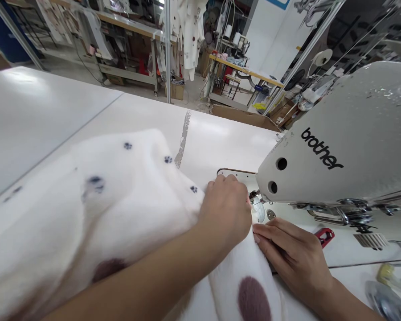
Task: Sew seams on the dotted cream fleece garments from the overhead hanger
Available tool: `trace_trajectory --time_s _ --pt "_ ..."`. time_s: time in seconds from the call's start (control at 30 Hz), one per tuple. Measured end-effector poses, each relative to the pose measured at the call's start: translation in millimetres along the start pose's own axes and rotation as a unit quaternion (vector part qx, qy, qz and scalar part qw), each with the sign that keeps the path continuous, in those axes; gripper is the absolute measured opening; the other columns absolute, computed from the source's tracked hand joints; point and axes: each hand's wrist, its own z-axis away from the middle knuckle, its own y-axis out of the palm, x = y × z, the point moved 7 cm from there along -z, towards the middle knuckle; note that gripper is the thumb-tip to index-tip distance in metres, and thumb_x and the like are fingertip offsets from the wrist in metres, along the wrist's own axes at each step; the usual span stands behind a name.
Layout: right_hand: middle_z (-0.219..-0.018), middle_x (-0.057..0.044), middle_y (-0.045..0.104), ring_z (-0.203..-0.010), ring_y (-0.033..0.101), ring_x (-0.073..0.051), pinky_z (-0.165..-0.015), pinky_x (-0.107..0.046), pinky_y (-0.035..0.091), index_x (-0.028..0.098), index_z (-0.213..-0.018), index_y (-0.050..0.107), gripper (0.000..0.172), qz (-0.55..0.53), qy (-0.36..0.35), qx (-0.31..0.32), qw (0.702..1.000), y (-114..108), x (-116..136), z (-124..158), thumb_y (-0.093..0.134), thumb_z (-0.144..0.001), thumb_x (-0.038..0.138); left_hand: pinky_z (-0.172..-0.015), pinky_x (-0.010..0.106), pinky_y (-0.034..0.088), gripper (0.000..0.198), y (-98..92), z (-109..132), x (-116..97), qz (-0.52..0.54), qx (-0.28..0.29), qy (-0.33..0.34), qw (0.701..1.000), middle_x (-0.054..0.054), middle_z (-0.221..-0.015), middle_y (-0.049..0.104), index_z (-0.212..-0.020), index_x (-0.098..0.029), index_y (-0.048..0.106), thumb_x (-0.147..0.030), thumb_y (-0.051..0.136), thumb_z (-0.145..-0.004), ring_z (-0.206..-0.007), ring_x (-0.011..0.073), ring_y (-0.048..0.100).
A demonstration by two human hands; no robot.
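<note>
White plush fabric point(153, 191) with dark paw prints and brown spots spreads across the left and front of the table. My left hand point(225, 207) is closed on the fabric just left of the sewing machine's needle area; its fingertips are mostly hidden. Lower right, my right hand point(290, 254) pinches the fabric's edge between thumb and fingers. Above both hands looms the white sewing machine head point(347, 138) marked "brother". The needle and presser foot point(255, 194) show only in part behind my left hand.
A red-handled tool point(325, 237) lies on the machine bed right of my right hand. A yellow-and-clear object point(392, 278) sits at the lower right. Beyond the white table point(147, 111) stand a metal post point(168, 53), hanging garments point(189, 40) and another workbench point(245, 71).
</note>
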Motion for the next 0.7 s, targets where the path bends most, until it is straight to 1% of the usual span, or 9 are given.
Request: trace_trajectory --time_s 0.23,0.43,0.7 --pt "-0.064 -0.002 0.058 -0.053 0.053 -0.01 -0.048 -0.02 0.044 0.016 -0.086 0.062 0.016 0.006 -0.004 -0.004 1.0 -0.8 1.0 -0.9 0.046 -0.086 0.012 -0.077 0.037 0.04 0.018 1.7 0.0 1.0 -0.014 -0.015 0.011 1.0 0.007 -0.084 0.056 -0.067 -0.016 0.057 -0.011 0.041 -0.073 -0.086 0.0211 0.047" --pt "-0.063 -0.002 0.058 -0.051 0.052 -0.01 -0.047 -0.02 0.044 0.016 -0.086 0.063 0.017 0.001 0.005 -0.004 1.0 -0.4 -0.4 0.0 0.047 -0.086 0.012 -0.077 0.037 0.04 0.018 1.6 -0.1 -0.6 -0.019 0.002 0.002 1.0 0.007 -0.087 0.057 -0.067 -0.015 0.057 -0.01 0.041 -0.074 -0.088 0.0215 0.047" --pt "-0.065 -0.003 0.059 -0.053 0.054 -0.011 -0.049 -0.021 0.044 0.016 -0.085 0.065 0.019 -0.001 0.01 -0.001 1.0 0.7 -0.9 1.0 0.046 -0.087 0.013 -0.077 0.038 0.04 0.018 0.8 0.7 -0.9 -0.011 0.0 0.007 1.0 0.007 -0.085 0.056 -0.066 -0.015 0.057 -0.01 0.041 -0.074 -0.087 0.0218 0.048"
